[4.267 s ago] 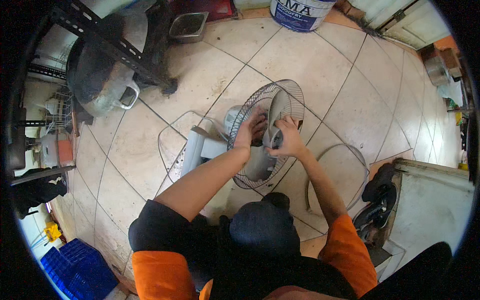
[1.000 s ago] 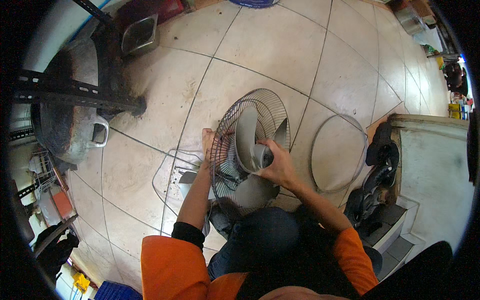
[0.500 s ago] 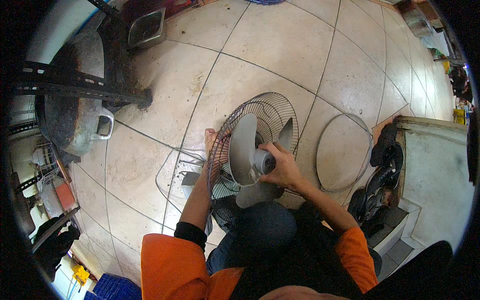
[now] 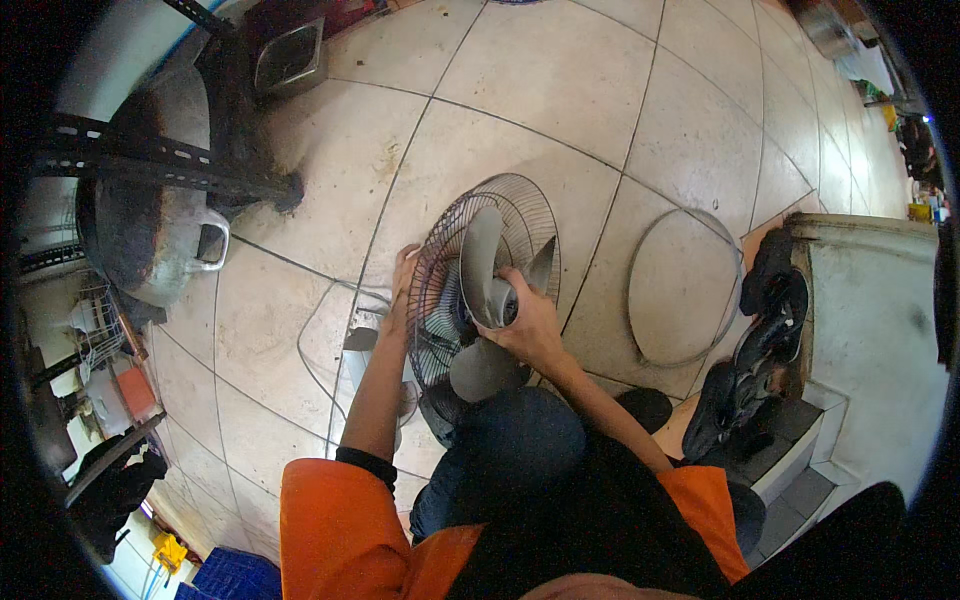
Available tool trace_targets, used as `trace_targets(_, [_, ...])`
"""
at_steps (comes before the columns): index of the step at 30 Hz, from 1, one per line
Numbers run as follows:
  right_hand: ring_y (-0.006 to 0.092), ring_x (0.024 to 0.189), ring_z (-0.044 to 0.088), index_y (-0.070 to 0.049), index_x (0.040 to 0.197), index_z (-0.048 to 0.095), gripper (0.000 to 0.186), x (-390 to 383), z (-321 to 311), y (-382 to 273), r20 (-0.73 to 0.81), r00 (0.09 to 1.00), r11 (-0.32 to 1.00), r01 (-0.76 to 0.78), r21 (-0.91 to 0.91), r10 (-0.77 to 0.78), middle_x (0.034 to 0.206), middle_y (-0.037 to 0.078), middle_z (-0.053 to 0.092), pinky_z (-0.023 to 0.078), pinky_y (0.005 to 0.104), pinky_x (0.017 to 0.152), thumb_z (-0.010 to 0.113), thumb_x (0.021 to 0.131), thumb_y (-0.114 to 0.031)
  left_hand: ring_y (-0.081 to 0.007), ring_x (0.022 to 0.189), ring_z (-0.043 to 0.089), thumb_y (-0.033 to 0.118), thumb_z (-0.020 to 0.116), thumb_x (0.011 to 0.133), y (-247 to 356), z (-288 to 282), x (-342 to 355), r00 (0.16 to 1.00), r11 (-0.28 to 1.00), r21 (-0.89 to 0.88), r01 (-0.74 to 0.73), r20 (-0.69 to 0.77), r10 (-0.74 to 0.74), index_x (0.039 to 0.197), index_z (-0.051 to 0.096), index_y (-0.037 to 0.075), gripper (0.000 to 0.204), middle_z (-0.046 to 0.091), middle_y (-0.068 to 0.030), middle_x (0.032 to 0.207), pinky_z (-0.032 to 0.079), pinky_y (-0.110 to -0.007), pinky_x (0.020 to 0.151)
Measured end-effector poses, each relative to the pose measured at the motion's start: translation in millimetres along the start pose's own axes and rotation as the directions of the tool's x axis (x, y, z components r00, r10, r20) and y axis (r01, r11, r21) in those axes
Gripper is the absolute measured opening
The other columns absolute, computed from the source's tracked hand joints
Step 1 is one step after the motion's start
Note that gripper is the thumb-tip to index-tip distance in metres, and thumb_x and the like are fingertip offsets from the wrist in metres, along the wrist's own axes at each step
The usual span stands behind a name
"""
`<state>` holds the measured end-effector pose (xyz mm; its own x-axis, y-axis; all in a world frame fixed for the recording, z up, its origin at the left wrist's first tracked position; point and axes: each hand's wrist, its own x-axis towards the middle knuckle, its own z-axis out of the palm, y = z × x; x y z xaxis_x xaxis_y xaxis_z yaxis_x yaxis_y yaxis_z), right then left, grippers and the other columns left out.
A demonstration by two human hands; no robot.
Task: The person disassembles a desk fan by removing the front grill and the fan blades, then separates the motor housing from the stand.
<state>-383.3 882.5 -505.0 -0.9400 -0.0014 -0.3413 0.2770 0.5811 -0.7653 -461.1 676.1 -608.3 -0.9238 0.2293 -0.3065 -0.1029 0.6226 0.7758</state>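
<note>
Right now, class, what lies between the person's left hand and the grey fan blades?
In the head view, the dark wire guard lies between the left hand and the grey fan blades.

Your bare left hand (image 4: 402, 285) sits forward on an extended left forearm (image 4: 374, 405) (black fabric cuff (image 4: 366, 463) and orange sleeve (image 4: 335, 522) behind it). Your bare right hand (image 4: 533, 322) angles inward, fingers (image 4: 514, 281) curled, right forearm (image 4: 608, 415) slanting up leftward.

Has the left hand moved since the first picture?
Yes, to the left: the left hand is now at the outer left side of the fan cage, closer to the dark tile joint on its left.
</note>
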Motion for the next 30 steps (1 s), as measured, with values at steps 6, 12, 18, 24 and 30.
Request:
trace_targets(6, [0.0399, 0.093, 0.066, -0.016, 0.126, 0.049, 0.074, -1, -4, -7, 0.032, 0.989, 0.972, -0.146, 0.186, 0.142, 0.103, 0.022, 0.067, 0.052, 0.0431, 0.081, 0.085, 0.062, -0.030, -0.0337, 0.092, 0.064, 0.030, 0.059, 0.087, 43, 5, -17, 0.981, 0.977, -0.204, 0.061, -0.171, -0.097, 0.098, 0.069, 0.006, 0.029, 0.068, -0.0179, 0.099, 0.050, -0.040, 0.079])
trace_targets(12, [0.0408, 0.090, 0.066, -0.017, 0.123, 0.050, 0.069, -4, -6, 10, 0.060, 0.997, 0.993, 0.051, 0.108, -0.058, 0.102, 0.023, 0.065, 0.053, 0.0444, 0.077, 0.084, 0.064, -0.025, -0.0383, 0.097, 0.058, 0.029, 0.059, 0.087, -32, 41, -8, 0.963, 0.981, -0.193, 0.028, -0.258, -0.079, 0.097, 0.068, 0.005, 0.028, 0.064, -0.0206, 0.099, 0.047, -0.043, 0.084])
trace_targets(18, [0.0479, 0.084, 0.063, -0.020, 0.121, 0.050, 0.063, -6, -33, 7, 0.191, 0.978, 0.977, 0.116, -0.181, -0.081, 0.100, 0.030, 0.059, 0.053, 0.0481, 0.074, 0.082, 0.068, -0.028, -0.0372, 0.099, 0.055, 0.023, 0.060, 0.085, -18, 42, -1, 0.959, 0.981, 0.012, 0.193, -0.213, -0.186, 0.098, 0.068, 0.002, 0.026, 0.056, -0.0229, 0.105, 0.046, -0.041, 0.086])
trace_targets(24, [0.0437, 0.092, 0.065, -0.018, 0.121, 0.049, 0.066, -23, -37, 17, 0.090, 0.996, 1.000, -0.025, -0.008, 0.026, 0.104, 0.026, 0.064, 0.054, 0.0447, 0.078, 0.084, 0.065, -0.023, -0.0355, 0.096, 0.055, 0.021, 0.060, 0.084, 32, 32, 1, 0.979, 0.977, 0.064, 0.201, -0.043, -0.199, 0.097, 0.070, 0.002, 0.025, 0.061, -0.0213, 0.100, 0.046, -0.039, 0.085])
trace_targets(30, [0.0380, 0.099, 0.066, -0.013, 0.121, 0.049, 0.073, -39, -26, 29, 0.037, 0.983, 0.974, -0.182, 0.131, 0.179, 0.109, 0.019, 0.066, 0.053, 0.0430, 0.083, 0.087, 0.059, -0.020, -0.0275, 0.087, 0.056, 0.016, 0.059, 0.085, 61, 33, -17, 0.993, 0.996, 0.086, -0.030, -0.110, 0.039, 0.091, 0.068, -0.003, 0.021, 0.064, -0.0123, 0.079, 0.043, -0.038, 0.082])
